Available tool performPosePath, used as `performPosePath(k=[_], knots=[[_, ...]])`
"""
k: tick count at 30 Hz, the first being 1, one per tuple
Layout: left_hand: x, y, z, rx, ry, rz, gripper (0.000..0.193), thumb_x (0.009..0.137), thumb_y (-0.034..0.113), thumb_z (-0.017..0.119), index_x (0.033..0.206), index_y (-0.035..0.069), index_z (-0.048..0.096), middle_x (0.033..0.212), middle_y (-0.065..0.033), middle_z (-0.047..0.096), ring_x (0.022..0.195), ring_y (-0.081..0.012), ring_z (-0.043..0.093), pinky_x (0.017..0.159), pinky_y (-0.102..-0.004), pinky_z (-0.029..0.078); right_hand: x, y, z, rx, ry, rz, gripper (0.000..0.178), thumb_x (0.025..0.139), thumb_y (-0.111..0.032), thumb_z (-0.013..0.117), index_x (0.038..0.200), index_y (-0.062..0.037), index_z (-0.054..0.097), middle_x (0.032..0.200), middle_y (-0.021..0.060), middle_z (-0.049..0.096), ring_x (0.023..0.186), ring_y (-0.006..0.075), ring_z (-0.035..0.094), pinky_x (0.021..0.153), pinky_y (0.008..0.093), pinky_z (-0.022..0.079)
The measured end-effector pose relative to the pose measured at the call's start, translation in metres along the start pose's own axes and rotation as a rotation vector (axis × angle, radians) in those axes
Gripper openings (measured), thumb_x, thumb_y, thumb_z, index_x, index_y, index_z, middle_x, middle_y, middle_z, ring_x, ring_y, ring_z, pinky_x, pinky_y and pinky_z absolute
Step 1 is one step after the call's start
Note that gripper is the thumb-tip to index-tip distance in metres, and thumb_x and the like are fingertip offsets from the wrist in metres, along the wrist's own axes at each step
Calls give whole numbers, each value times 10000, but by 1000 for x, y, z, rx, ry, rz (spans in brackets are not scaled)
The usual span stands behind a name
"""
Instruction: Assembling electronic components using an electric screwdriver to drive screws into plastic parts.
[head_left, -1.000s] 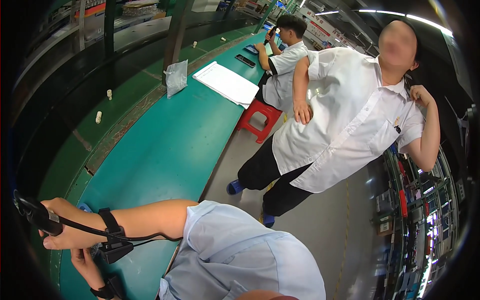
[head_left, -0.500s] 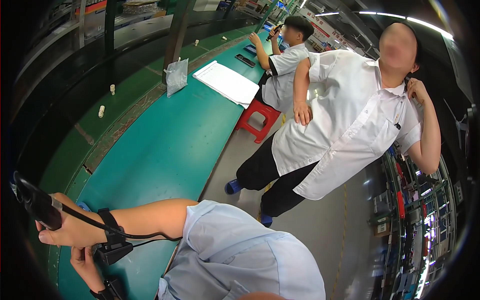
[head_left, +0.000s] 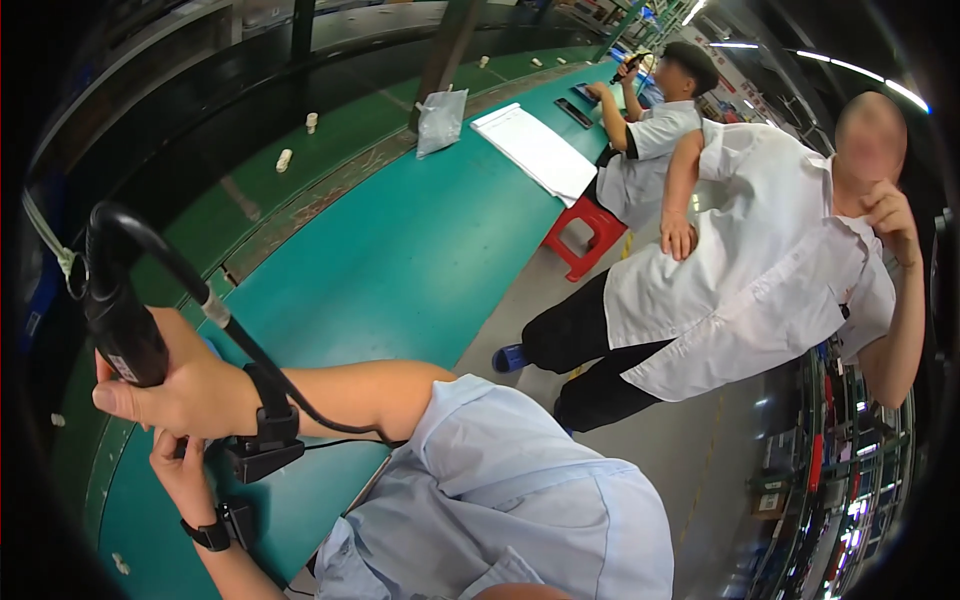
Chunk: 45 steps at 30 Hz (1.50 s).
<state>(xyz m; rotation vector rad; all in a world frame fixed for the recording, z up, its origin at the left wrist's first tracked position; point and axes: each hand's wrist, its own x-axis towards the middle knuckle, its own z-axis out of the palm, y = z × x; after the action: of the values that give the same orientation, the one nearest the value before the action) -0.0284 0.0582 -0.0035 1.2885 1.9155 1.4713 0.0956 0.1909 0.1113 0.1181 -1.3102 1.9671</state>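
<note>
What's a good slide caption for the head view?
Right hand gripping a black corded power tool at a green workbench, left hand close by.

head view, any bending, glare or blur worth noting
In the head view, the left edge of the long teal bench top bows; in the head view, white ceiling tube lights glare at upper right; in the head view, crowded green-framed shelving squeezes toward the dark rim, its contents indistinct.

The shirt point(head_left: 540, 470) is pale blue — wrist straps point(head_left: 270, 402) black
</note>
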Motion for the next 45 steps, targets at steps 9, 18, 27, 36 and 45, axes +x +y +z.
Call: performPosePath(k=[9, 18, 27, 36, 45], knots=[[-1, 22, -1, 211, 65, 141, 159, 659, -17, 703, 690, -20, 547, 723, -93, 564, 739, -210, 554, 706, -295, 430, -4, 6, 5, 42, 30, 53, 167, 792, -97, 667, 892, -36, 549, 672, -1, 535, 545, 54, 496, 506, 225, 419], [-46, 15, -18, 233, 117, 82, 367, 627, 123, 794, 947, 40, 633, 902, -67, 579, 766, -195, 552, 687, -298, 465, -12, 19, -9, -244, -71, -26, 358, 913, -360, 453, 1015, -19, 498, 628, 4, 432, 533, 115, 419, 555, 276, 387], [-54, -8, 11, 210, 57, -28, 335, 637, 128, 791, 903, 41, 606, 894, -81, 572, 750, -220, 579, 672, -309, 485, -22, 34, -3, -97, -199, 56, 332, 915, -355, 443, 987, -35, 497, 610, 11, 415, 521, 115, 397, 547, 271, 366], [-52, -30, 18, -89, -41, -16, 258, 693, 28, 737, 937, 28, 652, 848, -66, 613, 746, -188, 618, 674, -287, 500, -26, 49, 3, -222, -228, 58, 260, 914, -275, 458, 965, -22, 485, 593, 32, 443, 504, 126, 435, 535, 293, 405], [-51, -23, 17, -181, -85, -211, 280, 708, 5, 730, 975, 14, 646, 859, -63, 650, 763, -133, 620, 683, -248, 498, -28, 58, 1, -278, -258, 91, 177, 892, -162, 490, 952, 5, 481, 572, 35, 461, 478, 128, 451, 498, 283, 422]])
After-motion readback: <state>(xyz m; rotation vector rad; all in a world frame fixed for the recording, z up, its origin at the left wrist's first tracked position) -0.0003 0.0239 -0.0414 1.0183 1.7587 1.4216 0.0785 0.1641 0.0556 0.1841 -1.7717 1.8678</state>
